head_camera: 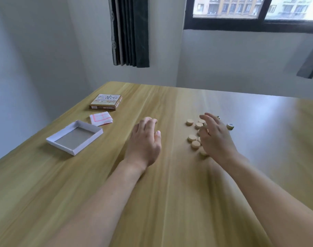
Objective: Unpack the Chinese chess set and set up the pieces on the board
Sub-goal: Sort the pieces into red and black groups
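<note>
Unpacking looks done: the box tray [74, 137] sits empty at left; pieces [195, 138] lie loose centre-right under the right hand [215, 138]; both hands spread, left hand [145, 139] holding nothing; the folded board [100, 118] is not yet laid out.

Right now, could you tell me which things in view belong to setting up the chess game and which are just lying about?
Part of the job:
- wooden pieces, loose under the right hand
- folded paper board, not yet spread
- left hand, open over the table

Lying about:
- empty white tray
- printed box lid
- curtain
</note>
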